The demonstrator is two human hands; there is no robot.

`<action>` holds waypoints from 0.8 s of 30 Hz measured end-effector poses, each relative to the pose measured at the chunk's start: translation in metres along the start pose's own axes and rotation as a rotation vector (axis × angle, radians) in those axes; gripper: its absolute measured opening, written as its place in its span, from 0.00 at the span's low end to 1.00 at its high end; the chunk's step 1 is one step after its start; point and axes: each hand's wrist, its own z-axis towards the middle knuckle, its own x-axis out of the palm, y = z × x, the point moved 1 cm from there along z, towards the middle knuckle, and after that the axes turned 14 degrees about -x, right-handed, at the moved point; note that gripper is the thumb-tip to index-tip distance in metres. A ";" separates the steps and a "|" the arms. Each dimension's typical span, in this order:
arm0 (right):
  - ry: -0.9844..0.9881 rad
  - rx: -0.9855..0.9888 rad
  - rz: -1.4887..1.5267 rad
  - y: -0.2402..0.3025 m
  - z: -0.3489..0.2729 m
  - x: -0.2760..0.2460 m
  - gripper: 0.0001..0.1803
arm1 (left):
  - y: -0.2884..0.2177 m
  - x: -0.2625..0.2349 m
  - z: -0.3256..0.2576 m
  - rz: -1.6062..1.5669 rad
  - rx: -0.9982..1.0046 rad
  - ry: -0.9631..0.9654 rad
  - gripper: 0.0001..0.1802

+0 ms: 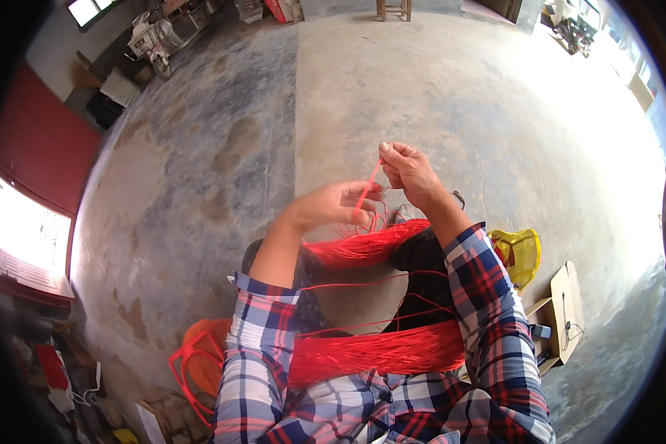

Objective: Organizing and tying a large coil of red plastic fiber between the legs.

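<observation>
A thick bundle of red cords (377,351) lies across my lap, and a second bunch of red cords (366,244) drapes over my knee. My left hand (331,207) pinches a single red cord strand (368,189) near its lower part. My right hand (407,169), raised a little higher, grips the same strand at its top end. The strand runs taut and slanted between the two hands. Loose strands curl below my left hand. Both forearms wear plaid sleeves.
A bare concrete floor (392,96) spreads ahead. An orange and red wire frame (200,362) sits by my left hip. A yellow mesh basket (522,251) and a cardboard box (562,311) stand at my right. Clutter lines the far left wall.
</observation>
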 end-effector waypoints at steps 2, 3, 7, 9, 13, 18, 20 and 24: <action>-0.009 0.041 -0.129 -0.005 -0.003 0.011 0.17 | -0.019 0.005 -0.012 -0.800 0.423 0.427 0.46; -0.012 0.085 -0.263 -0.007 -0.006 0.018 0.17 | -0.023 0.002 -0.009 -0.796 0.417 0.429 0.46; 0.224 0.065 -0.300 -0.004 -0.014 0.031 0.18 | -0.005 -0.031 0.004 -0.385 0.466 -0.706 0.44; 0.131 0.065 -0.254 0.006 -0.013 0.016 0.17 | -0.014 -0.025 -0.001 0.377 0.212 -1.003 0.42; -0.015 0.008 -0.036 0.006 -0.013 0.006 0.16 | -0.023 0.010 -0.030 0.067 0.142 0.164 0.38; 0.201 0.051 -0.129 0.004 -0.016 0.035 0.17 | -0.035 -0.024 -0.011 -0.340 0.364 -0.699 0.37; 0.198 0.062 -0.081 0.004 -0.014 0.027 0.18 | -0.042 -0.009 -0.012 0.300 -0.023 -0.449 0.37; 0.074 0.038 -0.020 0.002 -0.012 0.020 0.18 | -0.051 0.020 -0.041 0.118 0.123 0.234 0.39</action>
